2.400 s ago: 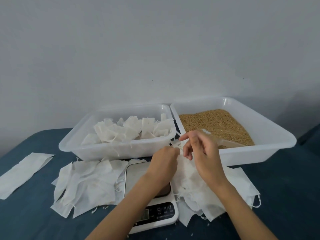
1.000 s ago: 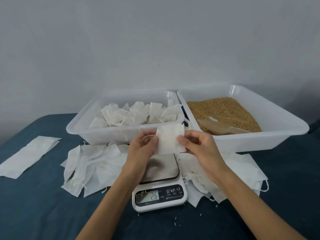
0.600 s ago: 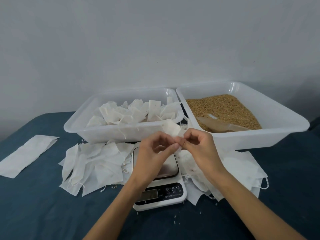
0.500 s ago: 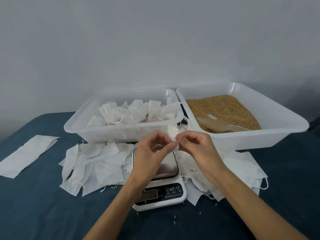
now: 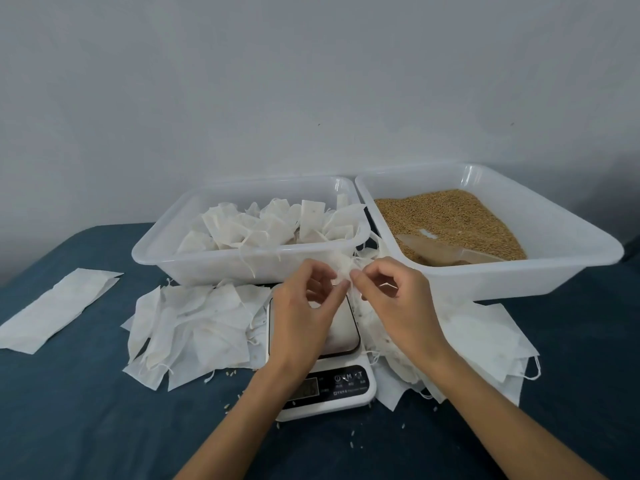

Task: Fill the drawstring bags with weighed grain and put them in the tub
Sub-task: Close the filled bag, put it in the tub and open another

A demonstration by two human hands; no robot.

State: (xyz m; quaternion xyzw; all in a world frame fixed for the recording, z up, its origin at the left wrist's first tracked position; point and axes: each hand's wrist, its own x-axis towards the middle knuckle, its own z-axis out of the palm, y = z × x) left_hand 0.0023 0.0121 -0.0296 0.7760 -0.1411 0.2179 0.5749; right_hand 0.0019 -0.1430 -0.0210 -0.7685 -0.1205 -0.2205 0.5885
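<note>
Left hand (image 5: 304,306) and right hand (image 5: 391,299), each grip pinching the small bag (image 5: 343,271) above the scale (image 5: 322,358). Draw strings evenly; keep mouth upward.

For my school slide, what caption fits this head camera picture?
Both hands, left and right, pinch a small white bag above the scale, between bag tub and grain tub.

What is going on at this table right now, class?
A person is packing small white drawstring bags. Both hands, left hand and right hand, pinch one bag above the scale, apparently working at its top. The left tub holds bags already put in; the right tub holds grain and a scoop. Empty bags lie around the scale.
</note>
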